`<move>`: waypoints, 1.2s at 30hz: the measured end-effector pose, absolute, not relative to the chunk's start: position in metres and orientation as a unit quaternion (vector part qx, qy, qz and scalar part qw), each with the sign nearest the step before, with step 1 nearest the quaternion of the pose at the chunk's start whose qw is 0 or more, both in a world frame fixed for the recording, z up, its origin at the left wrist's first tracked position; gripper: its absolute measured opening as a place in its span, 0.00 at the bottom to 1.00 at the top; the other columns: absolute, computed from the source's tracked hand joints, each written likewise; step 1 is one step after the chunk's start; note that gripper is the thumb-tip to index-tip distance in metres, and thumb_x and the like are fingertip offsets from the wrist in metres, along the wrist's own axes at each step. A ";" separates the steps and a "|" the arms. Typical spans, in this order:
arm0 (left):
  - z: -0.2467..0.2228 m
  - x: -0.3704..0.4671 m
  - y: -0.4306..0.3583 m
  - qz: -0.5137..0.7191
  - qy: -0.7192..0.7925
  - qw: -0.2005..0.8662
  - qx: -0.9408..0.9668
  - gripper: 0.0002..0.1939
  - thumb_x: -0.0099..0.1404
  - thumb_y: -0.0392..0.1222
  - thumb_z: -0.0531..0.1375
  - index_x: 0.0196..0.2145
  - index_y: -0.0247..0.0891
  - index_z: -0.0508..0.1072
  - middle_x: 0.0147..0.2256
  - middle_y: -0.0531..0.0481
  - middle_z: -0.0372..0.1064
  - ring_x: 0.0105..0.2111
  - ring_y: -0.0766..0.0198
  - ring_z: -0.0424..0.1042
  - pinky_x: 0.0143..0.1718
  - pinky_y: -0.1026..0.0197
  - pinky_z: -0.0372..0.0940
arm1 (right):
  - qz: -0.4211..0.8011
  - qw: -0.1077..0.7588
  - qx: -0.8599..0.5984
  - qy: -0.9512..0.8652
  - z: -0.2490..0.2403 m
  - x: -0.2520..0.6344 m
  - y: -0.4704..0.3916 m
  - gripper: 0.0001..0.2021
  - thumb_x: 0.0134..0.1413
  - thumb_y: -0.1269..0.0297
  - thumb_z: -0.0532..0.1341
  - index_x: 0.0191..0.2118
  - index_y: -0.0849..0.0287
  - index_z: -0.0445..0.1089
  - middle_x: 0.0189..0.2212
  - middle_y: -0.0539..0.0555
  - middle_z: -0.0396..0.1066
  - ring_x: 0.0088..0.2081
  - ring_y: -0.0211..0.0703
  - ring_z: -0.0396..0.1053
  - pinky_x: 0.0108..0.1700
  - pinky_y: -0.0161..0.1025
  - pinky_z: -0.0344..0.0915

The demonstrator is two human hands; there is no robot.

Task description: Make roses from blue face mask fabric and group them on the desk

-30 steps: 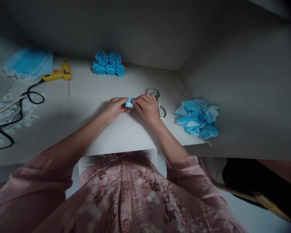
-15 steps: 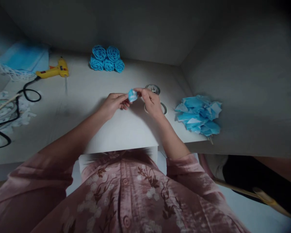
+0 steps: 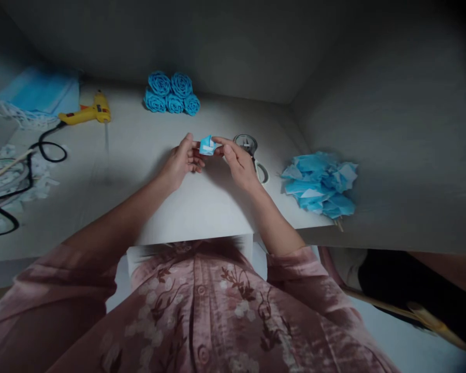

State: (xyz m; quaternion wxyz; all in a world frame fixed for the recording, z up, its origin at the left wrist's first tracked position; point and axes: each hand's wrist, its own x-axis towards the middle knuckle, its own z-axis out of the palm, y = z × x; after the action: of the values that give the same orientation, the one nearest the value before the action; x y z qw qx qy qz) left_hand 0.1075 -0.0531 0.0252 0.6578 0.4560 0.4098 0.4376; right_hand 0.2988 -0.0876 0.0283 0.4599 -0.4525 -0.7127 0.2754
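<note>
Over the middle of the table, both my hands hold a small folded piece of blue and white fabric (image 3: 207,146). My left hand (image 3: 176,165) has its fingertips at the left side of the piece, with the thumb raised and the other fingers curled loosely below. On the other side, my right hand (image 3: 238,161) has its index finger along the piece's upper right edge; its other fingertips are partly hidden behind it. Beside and partly under my right hand lie scissors (image 3: 262,173) with pale handles, their blades by a round ring-shaped object (image 3: 245,142).
Several blue rolled fabric roses (image 3: 174,93) are stacked at the back. On the left are a yellow glue gun (image 3: 87,111) with a black cord, blue face masks (image 3: 39,93) and white scraps (image 3: 31,181). Crumpled blue fabric pieces (image 3: 320,184) lie at the right edge.
The folded piece has moved slightly left and up and turned, showing more of its face. My left thumb has lifted off it, and my right fingers have shifted left along it.
</note>
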 end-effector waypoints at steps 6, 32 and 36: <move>0.028 0.105 -0.058 0.419 0.404 0.638 0.504 0.06 0.63 0.41 0.67 0.34 0.36 0.75 0.29 0.51 0.73 0.27 0.68 0.70 0.26 0.67 0.61 | 0.246 0.429 -0.441 -0.749 0.026 0.295 -0.090 0.33 0.72 0.34 0.49 0.60 0.54 0.77 0.51 0.59 0.80 0.52 0.50 0.76 0.62 0.52 0.69; 0.021 0.107 -0.062 0.394 0.389 0.602 0.576 0.08 0.55 0.41 0.69 0.25 0.37 0.74 0.22 0.54 0.66 0.23 0.69 0.62 0.27 0.63 0.56 | 0.454 0.512 -0.437 -0.584 0.003 0.300 -0.068 0.36 0.64 0.35 0.62 0.68 0.52 0.67 0.41 0.55 0.79 0.42 0.44 0.76 0.51 0.45 0.76; 0.021 0.108 -0.064 0.391 0.392 0.597 0.581 0.09 0.55 0.41 0.69 0.25 0.38 0.74 0.21 0.54 0.65 0.23 0.69 0.61 0.27 0.63 0.56 | 0.448 0.495 -0.442 -0.599 0.005 0.297 -0.071 0.37 0.62 0.33 0.63 0.69 0.50 0.66 0.44 0.56 0.79 0.43 0.45 0.76 0.50 0.46 0.77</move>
State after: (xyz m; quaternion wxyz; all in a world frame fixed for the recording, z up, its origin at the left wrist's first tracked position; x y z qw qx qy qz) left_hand 0.1081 -0.0637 0.0209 0.5967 0.5808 0.3919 0.3913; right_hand 0.2973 -0.0709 0.0051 0.4950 -0.4421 -0.5993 0.4476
